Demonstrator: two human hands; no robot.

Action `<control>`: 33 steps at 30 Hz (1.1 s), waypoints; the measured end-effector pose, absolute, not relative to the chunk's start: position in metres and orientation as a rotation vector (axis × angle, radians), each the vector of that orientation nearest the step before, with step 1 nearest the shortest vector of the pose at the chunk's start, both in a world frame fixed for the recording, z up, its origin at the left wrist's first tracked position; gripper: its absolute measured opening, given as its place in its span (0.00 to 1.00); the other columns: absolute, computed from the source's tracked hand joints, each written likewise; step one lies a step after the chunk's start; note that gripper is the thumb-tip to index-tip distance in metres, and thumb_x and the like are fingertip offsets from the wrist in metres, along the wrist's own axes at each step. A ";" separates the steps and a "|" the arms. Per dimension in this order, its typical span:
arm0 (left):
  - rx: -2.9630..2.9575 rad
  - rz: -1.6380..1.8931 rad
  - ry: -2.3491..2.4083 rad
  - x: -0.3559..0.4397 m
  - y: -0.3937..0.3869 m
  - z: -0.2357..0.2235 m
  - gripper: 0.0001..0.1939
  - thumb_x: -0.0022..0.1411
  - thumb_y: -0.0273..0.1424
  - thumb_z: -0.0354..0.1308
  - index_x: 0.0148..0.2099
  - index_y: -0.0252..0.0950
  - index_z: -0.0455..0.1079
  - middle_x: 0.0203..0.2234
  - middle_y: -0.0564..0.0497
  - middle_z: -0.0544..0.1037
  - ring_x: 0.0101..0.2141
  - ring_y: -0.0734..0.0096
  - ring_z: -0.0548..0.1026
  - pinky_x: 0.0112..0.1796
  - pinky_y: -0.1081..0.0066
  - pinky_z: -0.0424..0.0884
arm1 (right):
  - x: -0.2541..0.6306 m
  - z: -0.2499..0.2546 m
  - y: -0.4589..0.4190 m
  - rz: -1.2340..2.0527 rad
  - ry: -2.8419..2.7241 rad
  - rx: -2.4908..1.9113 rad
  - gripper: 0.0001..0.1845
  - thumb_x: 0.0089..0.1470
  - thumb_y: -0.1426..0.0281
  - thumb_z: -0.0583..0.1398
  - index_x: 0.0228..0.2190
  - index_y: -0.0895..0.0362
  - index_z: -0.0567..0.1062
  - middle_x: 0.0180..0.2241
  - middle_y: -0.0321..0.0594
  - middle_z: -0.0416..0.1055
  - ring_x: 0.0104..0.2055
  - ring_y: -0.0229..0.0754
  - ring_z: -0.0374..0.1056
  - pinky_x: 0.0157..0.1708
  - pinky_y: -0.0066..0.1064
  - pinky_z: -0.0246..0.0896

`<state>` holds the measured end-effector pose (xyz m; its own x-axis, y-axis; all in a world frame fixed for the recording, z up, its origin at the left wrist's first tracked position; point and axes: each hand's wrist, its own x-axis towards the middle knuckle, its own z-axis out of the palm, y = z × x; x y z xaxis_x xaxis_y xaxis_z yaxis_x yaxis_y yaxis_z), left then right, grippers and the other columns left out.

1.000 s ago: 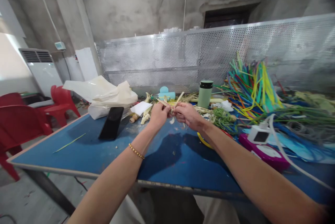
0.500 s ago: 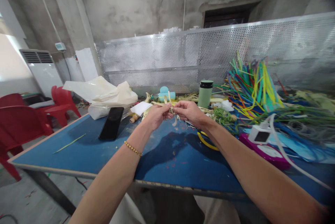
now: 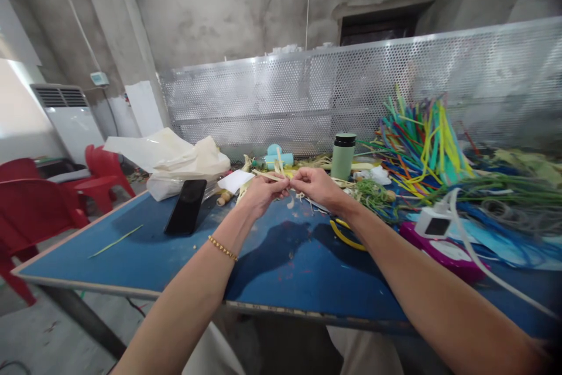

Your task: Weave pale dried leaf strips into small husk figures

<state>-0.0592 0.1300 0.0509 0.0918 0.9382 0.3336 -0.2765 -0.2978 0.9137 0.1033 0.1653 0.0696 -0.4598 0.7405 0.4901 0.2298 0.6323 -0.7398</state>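
Pale flat plant-fibre strips [image 3: 280,160] stick up and out to the left from between my fingertips, above the blue table [image 3: 281,281]. My left hand [image 3: 262,193] is closed in a pinch on the strips, thumb against fingers. Fingertips of my right hand [image 3: 317,186] are pinched together at the same spot, meeting the left ones at the strips. A short curled end [image 3: 290,203] hangs below the fingers. Exactly how the strips cross is hidden by my fingertips.
A black phone [image 3: 186,206] leans left of my hands, before white plastic bags [image 3: 188,155]. A green tumbler [image 3: 343,156] stands behind my right hand. Rightward are colourful strips [image 3: 434,147], a magenta power strip [image 3: 443,252] with a white cable, and yellow-handled tool [image 3: 346,236].
The strips have turned between my fingers: one now points out to the left, and the hanging end looks shorter. Both hands stay in nearly the same place.
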 end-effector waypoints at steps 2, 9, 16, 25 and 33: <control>1.279 1.435 0.727 -0.060 0.130 0.051 0.13 0.45 0.30 0.70 0.30 0.29 0.70 0.21 0.52 0.73 0.23 0.76 0.71 0.28 0.72 0.64 | 0.104 0.070 0.165 0.736 -2.019 -0.745 0.12 0.47 0.63 0.62 0.21 0.58 0.70 0.18 0.32 0.65 0.21 0.33 0.56 0.22 0.26 0.48; 1.258 1.446 0.799 -0.061 0.131 0.051 0.11 0.45 0.28 0.69 0.29 0.31 0.69 0.19 0.52 0.72 0.21 0.75 0.71 0.27 0.72 0.64 | 0.107 0.073 0.166 0.726 -2.080 -0.719 0.11 0.47 0.63 0.62 0.22 0.58 0.71 0.19 0.32 0.64 0.22 0.34 0.57 0.23 0.27 0.48; 1.260 1.447 0.810 -0.062 0.131 0.052 0.10 0.46 0.27 0.68 0.27 0.31 0.70 0.19 0.52 0.72 0.20 0.75 0.70 0.26 0.71 0.64 | 0.107 0.074 0.166 0.703 -2.112 -0.676 0.10 0.48 0.65 0.61 0.22 0.58 0.70 0.20 0.32 0.64 0.23 0.34 0.57 0.24 0.27 0.49; 1.150 1.314 0.782 -0.069 0.128 0.059 0.05 0.55 0.23 0.63 0.29 0.26 0.72 0.22 0.47 0.74 0.25 0.75 0.72 0.33 0.70 0.68 | 0.109 0.071 0.171 0.685 -2.073 -0.737 0.12 0.47 0.63 0.61 0.23 0.59 0.72 0.20 0.33 0.65 0.23 0.34 0.57 0.24 0.27 0.50; 1.248 1.267 0.723 -0.065 0.126 0.057 0.05 0.52 0.24 0.65 0.30 0.28 0.72 0.22 0.51 0.71 0.24 0.77 0.70 0.29 0.73 0.64 | 0.109 0.072 0.171 0.645 -2.094 -0.719 0.12 0.46 0.63 0.61 0.21 0.59 0.72 0.18 0.33 0.65 0.23 0.34 0.57 0.23 0.27 0.49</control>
